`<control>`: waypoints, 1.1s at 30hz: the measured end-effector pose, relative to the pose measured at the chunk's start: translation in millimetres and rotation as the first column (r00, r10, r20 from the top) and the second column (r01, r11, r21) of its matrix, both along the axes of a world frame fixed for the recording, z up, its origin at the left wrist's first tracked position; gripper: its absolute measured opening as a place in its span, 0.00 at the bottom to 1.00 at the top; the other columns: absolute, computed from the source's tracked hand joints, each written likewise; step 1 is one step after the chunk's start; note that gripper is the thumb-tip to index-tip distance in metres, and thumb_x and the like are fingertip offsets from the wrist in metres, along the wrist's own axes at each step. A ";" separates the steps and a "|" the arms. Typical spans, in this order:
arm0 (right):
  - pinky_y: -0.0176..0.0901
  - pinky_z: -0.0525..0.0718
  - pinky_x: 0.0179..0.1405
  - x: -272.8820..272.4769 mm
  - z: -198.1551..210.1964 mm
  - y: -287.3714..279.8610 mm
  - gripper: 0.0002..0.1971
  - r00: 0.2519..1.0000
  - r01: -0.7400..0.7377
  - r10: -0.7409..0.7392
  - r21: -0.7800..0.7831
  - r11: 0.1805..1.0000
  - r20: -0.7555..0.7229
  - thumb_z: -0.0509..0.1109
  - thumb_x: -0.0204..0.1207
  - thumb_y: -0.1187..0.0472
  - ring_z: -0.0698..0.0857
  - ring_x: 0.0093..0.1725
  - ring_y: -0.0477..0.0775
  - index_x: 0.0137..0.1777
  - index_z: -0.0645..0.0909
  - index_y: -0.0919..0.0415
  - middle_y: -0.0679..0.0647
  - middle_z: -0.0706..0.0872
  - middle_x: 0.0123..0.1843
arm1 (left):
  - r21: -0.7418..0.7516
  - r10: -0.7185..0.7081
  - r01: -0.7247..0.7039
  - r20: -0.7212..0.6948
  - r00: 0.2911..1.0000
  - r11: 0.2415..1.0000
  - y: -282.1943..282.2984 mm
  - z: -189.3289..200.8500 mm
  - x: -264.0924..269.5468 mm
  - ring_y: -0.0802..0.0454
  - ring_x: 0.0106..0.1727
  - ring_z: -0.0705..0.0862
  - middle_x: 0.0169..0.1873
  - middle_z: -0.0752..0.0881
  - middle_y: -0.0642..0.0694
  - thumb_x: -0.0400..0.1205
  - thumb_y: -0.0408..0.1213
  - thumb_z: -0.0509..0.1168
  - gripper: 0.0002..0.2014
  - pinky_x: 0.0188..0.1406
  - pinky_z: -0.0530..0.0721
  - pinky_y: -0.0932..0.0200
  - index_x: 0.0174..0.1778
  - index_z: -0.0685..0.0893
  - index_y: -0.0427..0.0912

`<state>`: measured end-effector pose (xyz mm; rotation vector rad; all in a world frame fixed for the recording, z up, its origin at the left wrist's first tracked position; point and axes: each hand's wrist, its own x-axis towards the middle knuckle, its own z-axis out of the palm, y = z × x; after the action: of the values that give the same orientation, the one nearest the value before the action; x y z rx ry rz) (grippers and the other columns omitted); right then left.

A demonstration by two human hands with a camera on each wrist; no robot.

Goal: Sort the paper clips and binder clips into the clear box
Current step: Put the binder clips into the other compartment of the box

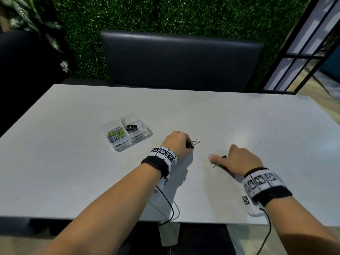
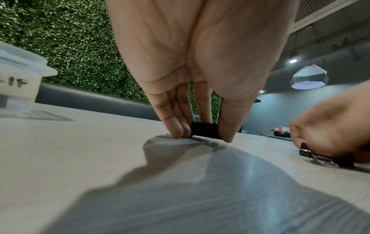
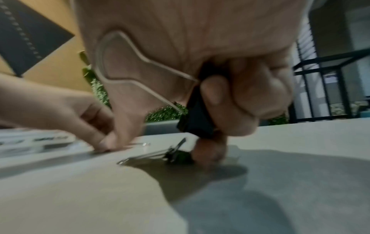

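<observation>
A clear box point(image 1: 142, 126) is sitting on a pale table point(image 1: 239, 126), left of centre. A divider is splitting it into two compartments: the left one is holding paper clips point(image 1: 116, 135), silver and yellow-green, and the right one is holding black binder clips point(image 1: 131, 127). Handwritten labels are showing on its near wall.

Just to the right of the box, the left hand point(image 1: 175, 144) is reaching down to the tabletop, palm down, forearm stretching in from the lower left. Its fingers point(image 2: 176, 117) and thumb are pinching a black binder clip point(image 2: 205, 130) that is touching the table; the clip's wire handles are pointing away to the right in the head view.

Near it, further right and closer to the person, the right hand point(image 1: 237, 161) is hovering low over the table with its forearm coming in from the lower right. Its curled fingers point(image 3: 214, 91) are gripping a second binder clip point(image 3: 197, 117) against the palm, one wire handle lying across the skin. Below it, a fingertip is touching a third binder clip point(image 3: 172, 154) lying on the table, handles pointing left. This view is blurred.

Both wrists are wearing black bands with patterned square markers, with cables trailing off the near table edge. A dark padded seat point(image 1: 180, 61) is standing beyond the table, in front of a green leafy wall point(image 1: 184, 17).
</observation>
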<state>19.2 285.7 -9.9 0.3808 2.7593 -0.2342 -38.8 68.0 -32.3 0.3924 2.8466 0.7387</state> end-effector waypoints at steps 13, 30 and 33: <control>0.49 0.85 0.53 -38.4 3.3 -60.7 0.15 0.986 -0.120 0.135 -0.146 0.982 0.097 0.73 0.79 0.54 0.89 0.54 0.62 0.50 0.86 0.69 0.62 0.91 0.51 | 0.127 0.197 -0.183 -0.112 0.974 0.975 -79.3 41.2 -7.4 0.48 0.55 0.87 0.50 0.93 0.47 0.79 0.44 0.73 0.15 0.49 0.82 0.59 0.60 0.92 0.46; 0.45 0.85 0.34 -70.7 31.8 -121.8 0.20 0.962 -0.275 0.252 -0.380 0.883 -0.108 0.88 0.57 0.46 0.89 0.39 0.54 0.44 0.86 0.53 0.50 0.88 0.40 | 0.004 0.447 -0.452 -0.160 0.880 0.892 -176.1 61.1 -31.6 0.45 0.53 0.91 0.51 0.94 0.48 0.77 0.50 0.74 0.15 0.52 0.89 0.52 0.57 0.93 0.50; 0.40 0.77 0.31 -87.0 46.8 -174.0 0.22 0.937 -0.347 0.273 -0.491 0.799 -0.219 0.88 0.58 0.45 0.85 0.37 0.48 0.45 0.86 0.55 0.48 0.86 0.38 | -0.073 0.443 -0.448 -0.072 0.894 0.891 -176.9 53.9 -35.5 0.45 0.56 0.91 0.54 0.93 0.49 0.74 0.61 0.74 0.25 0.57 0.90 0.49 0.62 0.90 0.52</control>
<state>-67.7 111.7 37.0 -0.2439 2.6812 -0.9293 -74.3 -108.9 21.6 -0.2750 3.0396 0.6744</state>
